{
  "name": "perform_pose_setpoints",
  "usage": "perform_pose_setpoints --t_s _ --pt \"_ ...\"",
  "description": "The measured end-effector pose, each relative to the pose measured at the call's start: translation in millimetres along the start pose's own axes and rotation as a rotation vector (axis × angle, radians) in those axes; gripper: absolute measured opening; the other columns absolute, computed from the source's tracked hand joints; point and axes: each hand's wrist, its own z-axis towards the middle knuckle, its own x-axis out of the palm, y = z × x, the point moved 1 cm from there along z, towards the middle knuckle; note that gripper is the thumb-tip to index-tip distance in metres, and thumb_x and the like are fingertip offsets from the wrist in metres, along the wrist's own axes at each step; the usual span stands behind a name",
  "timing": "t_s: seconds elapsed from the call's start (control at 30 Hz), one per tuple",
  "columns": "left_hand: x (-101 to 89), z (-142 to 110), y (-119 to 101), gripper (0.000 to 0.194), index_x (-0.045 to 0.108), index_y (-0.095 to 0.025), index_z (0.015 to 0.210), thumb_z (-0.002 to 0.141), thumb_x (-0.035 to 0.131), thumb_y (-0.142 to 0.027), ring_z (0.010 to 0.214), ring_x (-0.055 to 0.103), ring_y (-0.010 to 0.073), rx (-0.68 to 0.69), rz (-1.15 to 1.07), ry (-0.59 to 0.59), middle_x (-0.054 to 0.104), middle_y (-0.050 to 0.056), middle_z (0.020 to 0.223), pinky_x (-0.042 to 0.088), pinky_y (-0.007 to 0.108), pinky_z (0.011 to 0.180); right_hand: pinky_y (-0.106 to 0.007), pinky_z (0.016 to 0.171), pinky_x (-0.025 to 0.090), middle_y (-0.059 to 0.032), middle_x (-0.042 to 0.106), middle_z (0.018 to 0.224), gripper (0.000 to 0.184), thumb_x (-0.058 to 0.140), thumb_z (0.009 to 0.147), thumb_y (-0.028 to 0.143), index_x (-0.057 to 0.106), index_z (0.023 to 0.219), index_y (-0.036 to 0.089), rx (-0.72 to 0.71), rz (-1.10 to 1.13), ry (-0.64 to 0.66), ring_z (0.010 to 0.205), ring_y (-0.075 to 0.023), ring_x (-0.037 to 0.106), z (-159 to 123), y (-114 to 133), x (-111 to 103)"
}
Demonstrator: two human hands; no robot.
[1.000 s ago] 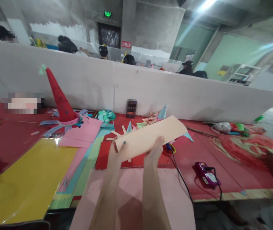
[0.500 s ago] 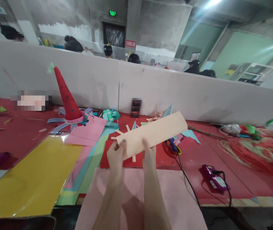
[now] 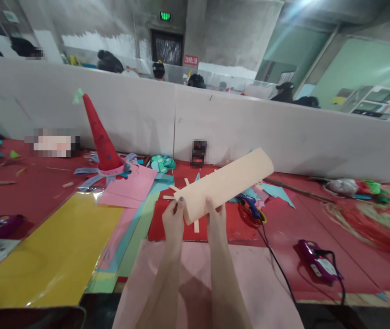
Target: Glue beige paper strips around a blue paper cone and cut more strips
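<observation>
Both my hands hold a long strip of cream-coloured paper (image 3: 231,183) above the table, slanting up to the right, its far end curling over. My left hand (image 3: 174,221) pinches the lower left end, thumb on top. Closer to the middle of the bottom edge, my right hand (image 3: 216,221) grips it the same way. Beneath the strip lies a red board (image 3: 167,224); short cream strips (image 3: 196,225) show at its sides, partly hidden. A blue glue gun (image 3: 250,204) lies just right of the paper.
A red cone hat (image 3: 103,144) stands at the left behind pink paper (image 3: 133,183) and a yellow sheet (image 3: 58,249). On the right are a purple power strip (image 3: 318,261) with its cord and a heap of red netting (image 3: 369,219). A white partition (image 3: 140,114) runs along the back.
The paper strip's near end has bent further, folding downward between my hands. The whole view has shifted slightly, so everything appears a little to the right. Both hands keep their hold.
</observation>
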Motion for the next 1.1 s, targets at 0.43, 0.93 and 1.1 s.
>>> perform_pose_setpoints --t_s 0.43,0.93,1.1 --pt "3.4 -8 -7 0.029 0.066 -0.016 0.076 0.072 0.057 -0.043 0.071 0.058 0.0155 0.021 -0.02 0.061 0.064 0.0 0.069 0.042 0.021 0.064 -0.035 0.08 0.052 -0.0102 0.069 0.09 0.035 0.066 0.065 0.018 0.062 0.099 0.011 0.03 -0.002 -0.002 0.089 -0.022 0.065 -5 -9 -4" --pt "7.6 -8 7 0.038 0.068 -0.014 0.083 0.067 0.062 -0.048 0.076 0.062 0.0185 -0.07 -0.113 0.12 0.069 0.005 0.081 0.047 0.026 0.069 -0.035 0.077 0.053 -0.0121 0.068 0.097 0.042 0.075 0.054 0.02 0.064 0.094 0.009 0.041 -0.057 -0.068 0.09 -0.0245 0.064 5 -33 -28" --pt "6.0 -14 4 0.034 0.065 -0.015 0.068 0.067 0.062 -0.048 0.065 0.06 0.0155 -0.1 -0.134 0.107 0.064 0.002 0.064 0.046 0.024 0.062 -0.036 0.082 0.052 -0.0115 0.065 0.105 0.049 0.076 0.056 0.021 0.061 0.101 0.01 0.054 0.007 -0.11 0.095 -0.0234 0.062 4 -44 -33"
